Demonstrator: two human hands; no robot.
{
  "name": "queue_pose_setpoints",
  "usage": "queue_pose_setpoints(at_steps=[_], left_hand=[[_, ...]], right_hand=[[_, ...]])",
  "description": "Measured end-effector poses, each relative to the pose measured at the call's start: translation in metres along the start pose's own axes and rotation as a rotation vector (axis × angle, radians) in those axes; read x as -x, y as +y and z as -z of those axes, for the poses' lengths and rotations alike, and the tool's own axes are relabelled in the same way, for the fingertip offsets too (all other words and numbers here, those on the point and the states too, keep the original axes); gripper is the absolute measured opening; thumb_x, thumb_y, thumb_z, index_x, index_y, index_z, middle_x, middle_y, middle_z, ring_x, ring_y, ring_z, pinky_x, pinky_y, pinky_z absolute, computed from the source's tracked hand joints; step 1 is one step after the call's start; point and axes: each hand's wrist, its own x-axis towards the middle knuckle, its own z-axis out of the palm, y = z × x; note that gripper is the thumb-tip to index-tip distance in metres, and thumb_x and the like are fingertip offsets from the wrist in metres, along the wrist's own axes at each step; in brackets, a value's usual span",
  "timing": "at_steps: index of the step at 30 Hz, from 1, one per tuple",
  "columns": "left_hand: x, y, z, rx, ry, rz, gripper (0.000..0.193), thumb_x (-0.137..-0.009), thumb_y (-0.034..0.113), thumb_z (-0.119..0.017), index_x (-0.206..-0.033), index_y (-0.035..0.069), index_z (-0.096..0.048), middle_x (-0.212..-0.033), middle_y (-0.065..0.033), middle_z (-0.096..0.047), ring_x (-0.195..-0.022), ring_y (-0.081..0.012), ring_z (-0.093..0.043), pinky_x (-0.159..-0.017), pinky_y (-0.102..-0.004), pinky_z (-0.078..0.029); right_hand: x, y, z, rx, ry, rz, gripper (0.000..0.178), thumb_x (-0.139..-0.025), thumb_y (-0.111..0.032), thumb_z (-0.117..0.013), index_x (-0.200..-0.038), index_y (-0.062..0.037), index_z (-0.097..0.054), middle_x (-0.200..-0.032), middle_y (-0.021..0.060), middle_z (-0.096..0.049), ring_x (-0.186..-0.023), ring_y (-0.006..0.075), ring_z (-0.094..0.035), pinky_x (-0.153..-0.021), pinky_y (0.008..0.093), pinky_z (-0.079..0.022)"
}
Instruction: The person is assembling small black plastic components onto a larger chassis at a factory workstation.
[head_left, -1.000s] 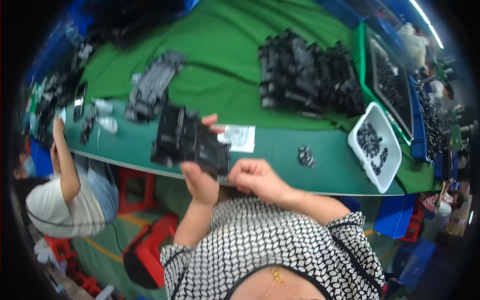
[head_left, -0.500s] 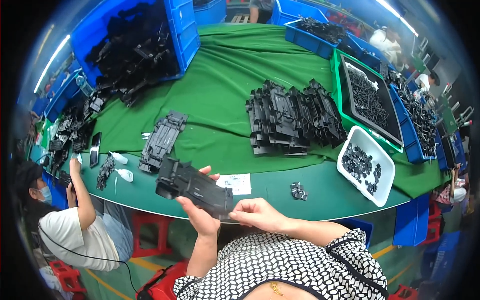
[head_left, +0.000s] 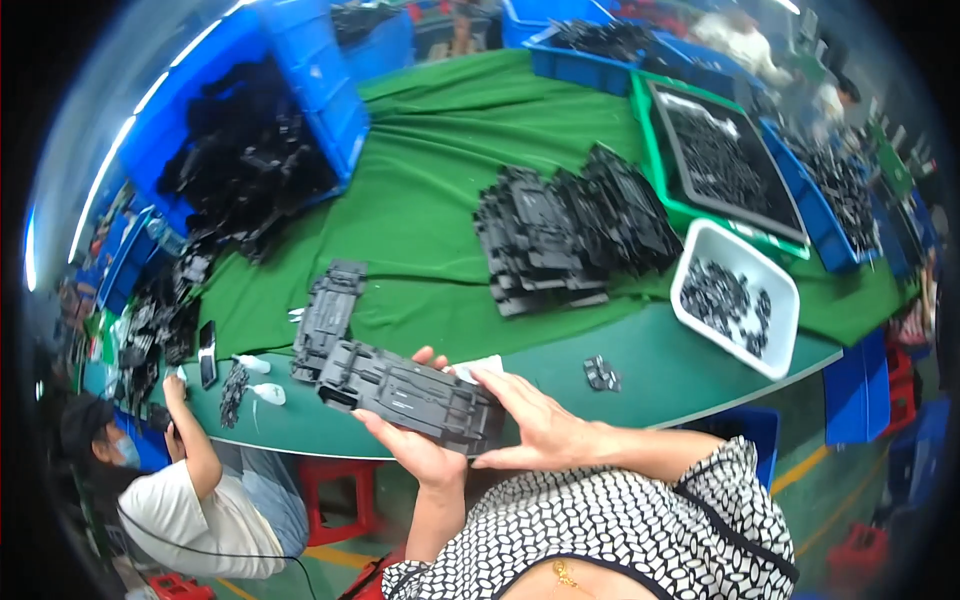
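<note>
A long black moulded plastic part [head_left: 405, 397], with ribs and clips along its edges, is held over the table's near edge. My left hand [head_left: 425, 455] is closed around it from below, thumb on the near side and fingertips showing at the far side. My right hand [head_left: 545, 425] grips its right end, with the fingers along the top and the thumb below. Beyond its left end, a similar black part [head_left: 330, 308] lies on the green cloth. White paper [head_left: 482, 367] shows partly behind my right hand. Several small black pieces [head_left: 601, 374] lie to the right.
Stacked black parts [head_left: 540, 235] stand mid-table. At right are a white bin [head_left: 722, 343] of small black pieces and a green tray [head_left: 652, 150]. A blue crate [head_left: 320, 75] of black parts is at far left. A co-worker [head_left: 200, 510] sits at left, near white bottles [head_left: 268, 393].
The black part has turned to show its ribbed face more fully. My right hand has gone from a fingertip pinch to a wider grip on its right end. The view has shifted slightly.
</note>
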Motion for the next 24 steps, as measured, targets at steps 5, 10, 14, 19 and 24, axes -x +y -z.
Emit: queue_pose_setpoints(at_steps=[5, 10, 14, 19, 24], left_hand=[[-0.002, -0.005, -0.007, -0.054, -0.059, -0.027, 0.081, -0.089, 0.07, -0.029, -0.139, 0.007, -0.031, -0.127, -0.019, -0.047, -0.113, -0.0288, -0.049, -0.098, -0.0429, -0.042], [-0.005, -0.007, -0.018, -0.192, -0.172, 0.008, 0.078, -0.091, 0.068, -0.025, -0.141, 0.008, -0.029, -0.135, -0.0196, -0.044, -0.123, -0.0306, -0.045, -0.102, -0.0437, -0.038], [-0.003, -0.006, -0.015, -0.143, -0.191, 0.035, 0.073, -0.093, 0.064, -0.023, -0.144, 0.013, -0.024, -0.137, -0.0194, -0.043, -0.126, -0.0321, -0.041, -0.105, -0.0466, -0.032], [-0.002, 0.003, -0.003, -0.137, -0.185, 0.045, 0.07, -0.094, 0.06, -0.031, -0.143, 0.012, -0.022, -0.135, -0.0199, -0.042, -0.123, -0.0316, -0.043, -0.102, -0.0464, -0.035], [-0.006, 0.007, 0.009, -0.152, -0.156, 0.036, 0.069, -0.095, 0.059, -0.032, -0.143, 0.011, -0.023, -0.133, -0.0193, -0.043, -0.121, -0.031, -0.044, -0.101, -0.0454, -0.036]], right_hand=[[-0.003, 0.005, 0.0, -0.031, 0.006, 0.003, 0.096, -0.071, -0.027, -0.078, -0.141, 0.0066, -0.022, -0.136, 0.0277, -0.036, -0.127, 0.0393, -0.038, -0.105, 0.0426, -0.034], [-0.002, 0.005, 0.019, -0.327, -0.046, -0.243, 0.096, -0.073, -0.023, -0.077, -0.143, 0.0039, -0.019, -0.132, 0.0254, -0.042, -0.125, 0.0345, -0.043, -0.105, 0.0408, -0.035], [-0.001, 0.006, 0.04, -1.07, -0.004, -0.515, 0.09, -0.075, 0.0, -0.073, -0.146, -0.0028, -0.017, -0.128, 0.0129, -0.048, -0.12, 0.019, -0.047, -0.104, 0.0334, -0.036], [-0.003, 0.01, 0.085, -1.199, 0.234, -0.358, 0.074, -0.079, -0.013, -0.07, -0.141, -0.0014, -0.031, -0.127, 0.0176, -0.051, -0.114, 0.0279, -0.055, -0.096, 0.0406, -0.044], [0.001, 0.038, 0.171, -0.7, 0.675, -0.322, 0.065, -0.085, -0.012, -0.063, -0.138, 0.0042, -0.029, -0.115, 0.0171, -0.054, -0.105, 0.0239, -0.059, -0.091, 0.0339, -0.048]])
